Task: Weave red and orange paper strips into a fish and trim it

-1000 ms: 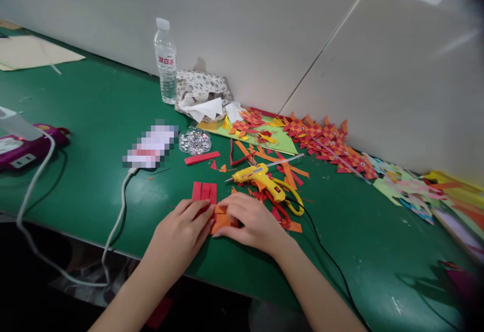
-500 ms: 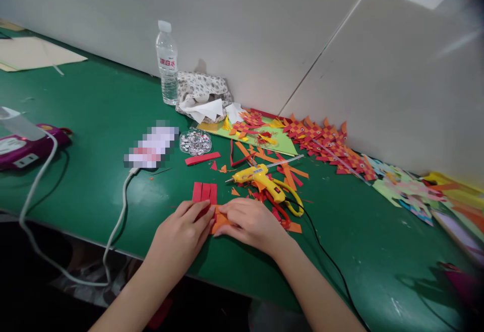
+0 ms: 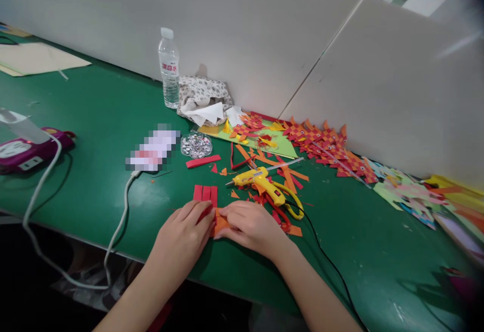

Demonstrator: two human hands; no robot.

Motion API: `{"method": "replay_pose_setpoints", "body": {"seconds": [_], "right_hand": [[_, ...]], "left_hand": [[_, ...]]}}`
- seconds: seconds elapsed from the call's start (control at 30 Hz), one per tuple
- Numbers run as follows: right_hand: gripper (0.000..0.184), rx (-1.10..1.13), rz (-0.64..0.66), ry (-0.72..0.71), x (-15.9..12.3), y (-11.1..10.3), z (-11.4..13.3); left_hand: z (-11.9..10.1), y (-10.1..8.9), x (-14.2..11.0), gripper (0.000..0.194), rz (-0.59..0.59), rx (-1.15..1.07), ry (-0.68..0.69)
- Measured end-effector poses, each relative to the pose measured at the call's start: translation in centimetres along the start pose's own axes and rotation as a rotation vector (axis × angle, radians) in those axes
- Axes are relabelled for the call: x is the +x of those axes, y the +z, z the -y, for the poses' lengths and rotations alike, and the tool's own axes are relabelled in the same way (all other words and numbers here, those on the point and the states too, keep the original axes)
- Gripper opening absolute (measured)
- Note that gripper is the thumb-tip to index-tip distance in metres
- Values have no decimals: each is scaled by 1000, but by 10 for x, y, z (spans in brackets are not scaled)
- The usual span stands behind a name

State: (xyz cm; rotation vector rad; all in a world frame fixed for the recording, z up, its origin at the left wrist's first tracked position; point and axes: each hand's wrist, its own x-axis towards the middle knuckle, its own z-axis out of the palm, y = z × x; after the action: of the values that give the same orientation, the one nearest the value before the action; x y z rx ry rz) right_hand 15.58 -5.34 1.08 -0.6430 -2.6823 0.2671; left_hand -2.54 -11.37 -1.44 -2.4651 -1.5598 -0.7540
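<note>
Both hands are at a small weave of paper strips near the table's front edge. Red strips point(image 3: 205, 194) stick out beyond my left hand, side by side. Orange strips point(image 3: 221, 222) show between the two hands, crossing the red ones. My left hand point(image 3: 188, 228) is closed over the left side of the weave, fingers bent, hiding much of it. My right hand point(image 3: 249, 226) pinches the orange strips from the right, thumb below and fingers above. Just beyond it lies a yellow hot glue gun point(image 3: 260, 181) on scattered paper scraps, with orange-red scissors handles point(image 3: 284, 221) beside it.
Behind stand a water bottle point(image 3: 169, 70) and a tissue pouch point(image 3: 204, 95). A phone point(image 3: 155, 148) on a white cable, a box of googly eyes point(image 3: 196, 144) and a purple power strip point(image 3: 36, 150) lie leftward. Woven paper fish point(image 3: 321, 140) line the wall; the glue gun's black cord point(image 3: 321, 246) trails right.
The camera view has shifted slightly, so things sit a little lower in it. Both hands stay on the weave, with only slight finger movement.
</note>
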Motion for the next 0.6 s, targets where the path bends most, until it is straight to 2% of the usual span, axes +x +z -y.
{"method": "replay_pose_setpoints", "body": {"seconds": [0.2, 0.43, 0.6], "right_hand": [[30, -8, 20, 1, 0, 0, -1], [33, 17, 40, 28, 2, -3, 1], [32, 4, 43, 34, 2, -3, 2]], "left_hand": [[-1, 3, 0, 34, 61, 11, 46], [-3, 1, 5, 38, 144, 25, 5], [0, -3, 19, 40, 109, 74, -42]]}}
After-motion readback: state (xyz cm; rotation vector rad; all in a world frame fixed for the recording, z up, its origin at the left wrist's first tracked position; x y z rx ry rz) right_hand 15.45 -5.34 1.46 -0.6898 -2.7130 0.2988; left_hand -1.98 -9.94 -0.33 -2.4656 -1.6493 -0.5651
